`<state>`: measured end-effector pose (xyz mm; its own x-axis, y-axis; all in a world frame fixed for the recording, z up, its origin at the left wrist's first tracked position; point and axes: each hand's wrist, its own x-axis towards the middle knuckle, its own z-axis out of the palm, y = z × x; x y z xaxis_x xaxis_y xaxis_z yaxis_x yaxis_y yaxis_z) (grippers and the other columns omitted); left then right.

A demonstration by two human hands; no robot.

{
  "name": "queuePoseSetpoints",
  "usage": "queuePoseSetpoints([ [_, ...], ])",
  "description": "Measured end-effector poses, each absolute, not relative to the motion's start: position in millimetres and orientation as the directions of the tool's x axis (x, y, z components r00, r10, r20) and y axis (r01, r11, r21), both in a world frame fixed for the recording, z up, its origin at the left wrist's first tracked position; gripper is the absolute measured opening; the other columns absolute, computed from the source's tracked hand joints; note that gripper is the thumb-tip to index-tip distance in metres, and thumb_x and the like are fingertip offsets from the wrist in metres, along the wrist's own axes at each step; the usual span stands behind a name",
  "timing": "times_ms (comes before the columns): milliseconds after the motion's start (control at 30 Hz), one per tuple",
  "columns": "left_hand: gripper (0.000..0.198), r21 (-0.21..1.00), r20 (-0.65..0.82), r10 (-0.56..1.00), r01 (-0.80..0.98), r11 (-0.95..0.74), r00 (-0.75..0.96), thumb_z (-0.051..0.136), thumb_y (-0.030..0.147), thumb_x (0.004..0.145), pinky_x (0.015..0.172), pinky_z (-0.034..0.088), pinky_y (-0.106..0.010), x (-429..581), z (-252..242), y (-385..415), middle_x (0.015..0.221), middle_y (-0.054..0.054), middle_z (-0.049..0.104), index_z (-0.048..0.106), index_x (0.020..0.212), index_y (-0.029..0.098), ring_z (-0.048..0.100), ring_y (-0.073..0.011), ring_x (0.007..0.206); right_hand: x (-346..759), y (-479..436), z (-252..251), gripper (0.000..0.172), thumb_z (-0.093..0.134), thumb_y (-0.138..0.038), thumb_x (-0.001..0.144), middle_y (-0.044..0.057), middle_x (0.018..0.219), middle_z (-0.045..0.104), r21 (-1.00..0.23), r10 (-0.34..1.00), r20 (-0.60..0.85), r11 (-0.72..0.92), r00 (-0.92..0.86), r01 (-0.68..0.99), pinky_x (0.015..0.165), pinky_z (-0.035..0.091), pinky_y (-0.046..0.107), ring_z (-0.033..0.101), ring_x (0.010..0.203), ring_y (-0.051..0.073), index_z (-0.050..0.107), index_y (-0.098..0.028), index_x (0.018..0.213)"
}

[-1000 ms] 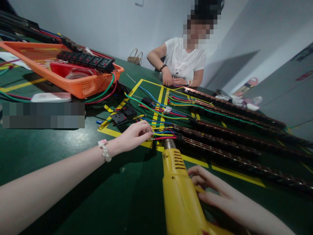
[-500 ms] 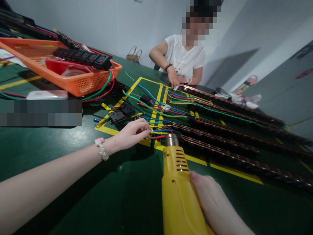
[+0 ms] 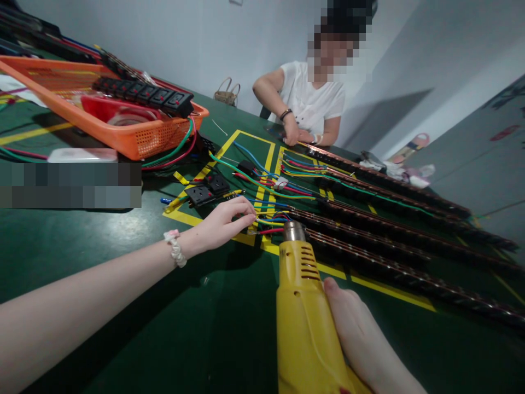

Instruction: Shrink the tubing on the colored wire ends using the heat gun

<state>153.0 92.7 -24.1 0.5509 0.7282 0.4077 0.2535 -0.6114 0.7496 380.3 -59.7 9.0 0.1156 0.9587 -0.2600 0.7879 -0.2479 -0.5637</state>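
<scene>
One heat gun (image 3: 305, 306) at a bundle of coloured wires (image 3: 272, 222)

The yellow heat gun is over the tabletop (image 3: 184, 334), its metal nozzle (image 3: 294, 231) overlapping the coloured wires in this view; whether they touch cannot be told. The right hand (image 3: 350, 323) grips it, thumb along the casing, fingers hidden. The left hand (image 3: 229, 221) is nearly closed, thumb and fingertips pinching the wires' ends.

Dark strips (image 3: 394, 272) with copper-coloured rods run off to the right, and black sockets (image 3: 199, 195) lie just beyond the left hand. The tabletop is dark green, slightly glossy and marked out with yellow tape (image 3: 394, 294). Farther left, an orange basket (image 3: 123, 137) holds a black socket strip (image 3: 143, 94) and a red item (image 3: 110, 113).

Across the tabletop, a person (image 3: 309, 98) in a white top has both hands (image 3: 292, 131) near the end of the farthest strip. Pale walls (image 3: 164, 44) rise behind, with a beige bag (image 3: 225, 98) near the far edge. A red mark (image 3: 506, 129) on the right-hand wall is too small to read.
</scene>
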Motion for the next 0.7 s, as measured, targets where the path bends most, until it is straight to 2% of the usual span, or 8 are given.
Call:
queuePoseSetpoints([
  [100, 0.030, 0.761, 0.406, 0.733, 0.242, -0.602, 0.546, 0.039, 0.032, 0.087, 0.080, 0.040, -0.024, 152.7, -24.6, 93.5, 0.090, -0.005, 0.054, 0.054, 0.071, 0.011, 0.049, -0.0093, 0.085, 379.1, -59.8, 9.0, 0.068, 0.013, -0.068, 0.084, 0.006, 0.058, 0.052, -0.553, 0.960, -0.247, -0.248, 0.128, 0.795, 0.048, 0.033, 0.024, 0.046, 0.052, 0.014, 0.049, -0.017, 0.056],
  [233, 0.032, 0.786, 0.386, 0.751, 0.235, -0.572, 0.536, 0.040, 0.033, 0.087, 0.079, 0.040, -0.024, 152.4, -25.4, 94.4, 0.090, -0.004, 0.054, 0.055, 0.069, 0.011, 0.050, -0.0093, 0.084, 380.1, -58.6, 7.7, 0.068, 0.013, -0.068, 0.084, 0.007, 0.062, 0.055, -0.559, 0.946, -0.305, -0.274, 0.113, 0.782, 0.048, 0.035, 0.024, 0.049, 0.055, 0.015, 0.050, -0.016, 0.060],
  [433, 0.033, 0.833, 0.294, 0.788, 0.258, -0.488, 0.541, 0.041, 0.033, 0.085, 0.079, 0.040, -0.024, 151.9, -28.7, 98.8, 0.089, -0.003, 0.054, 0.056, 0.066, 0.011, 0.050, -0.0095, 0.083, 381.6, -58.1, 6.3, 0.068, 0.015, -0.067, 0.083, 0.008, 0.064, 0.057, -0.544, 0.927, -0.340, -0.330, 0.157, 0.772, 0.048, 0.036, 0.025, 0.051, 0.055, 0.016, 0.055, -0.016, 0.065],
  [700, 0.037, 0.839, 0.265, 0.802, 0.281, -0.465, 0.536, 0.046, 0.042, 0.082, 0.072, 0.041, -0.023, 154.5, -31.9, 99.8, 0.085, -0.004, 0.054, 0.059, 0.067, 0.011, 0.050, -0.0085, 0.076, 381.2, -56.3, 6.5, 0.066, 0.017, -0.067, 0.083, 0.008, 0.064, 0.057, -0.530, 0.927, -0.325, -0.340, 0.184, 0.777, 0.048, 0.036, 0.025, 0.050, 0.055, 0.015, 0.053, -0.016, 0.061],
])
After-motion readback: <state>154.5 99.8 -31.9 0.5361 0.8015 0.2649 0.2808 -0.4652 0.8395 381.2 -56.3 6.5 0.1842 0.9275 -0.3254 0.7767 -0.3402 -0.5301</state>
